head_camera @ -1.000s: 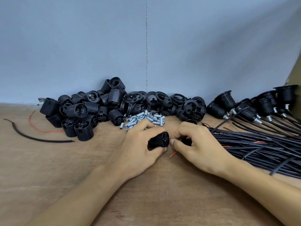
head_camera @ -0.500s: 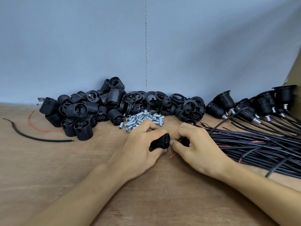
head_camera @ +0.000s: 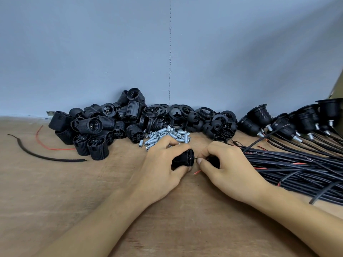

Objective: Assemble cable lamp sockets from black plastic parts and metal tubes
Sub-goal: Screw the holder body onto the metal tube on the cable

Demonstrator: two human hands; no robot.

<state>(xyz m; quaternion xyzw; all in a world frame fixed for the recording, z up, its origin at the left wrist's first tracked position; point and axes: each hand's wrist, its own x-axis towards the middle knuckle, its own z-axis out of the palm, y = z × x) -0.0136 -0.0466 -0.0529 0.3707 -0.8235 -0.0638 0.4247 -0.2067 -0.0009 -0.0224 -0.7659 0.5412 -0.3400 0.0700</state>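
Note:
My left hand (head_camera: 163,169) grips a black ribbed socket body (head_camera: 182,159) lying on its side on the wooden table (head_camera: 55,191), its base end turned right. My right hand (head_camera: 224,167) pinches a thin wire at that base and curls round a black cap (head_camera: 213,161) on a cable. A red wire end (head_camera: 196,172) pokes out below between the hands. Just behind my left hand lies a heap of small metal tubes (head_camera: 167,135).
Loose black socket bodies (head_camera: 92,130) and rings and caps (head_camera: 204,119) are piled along the grey wall. Finished sockets (head_camera: 297,119) with black cables (head_camera: 297,164) spread over the right side. A stray black cable piece (head_camera: 37,154) and red wire (head_camera: 53,148) lie at left.
The socket body has turned slightly in my left hand, its base end now facing my right hand's fingertips. Both hands stay in nearly the same place.

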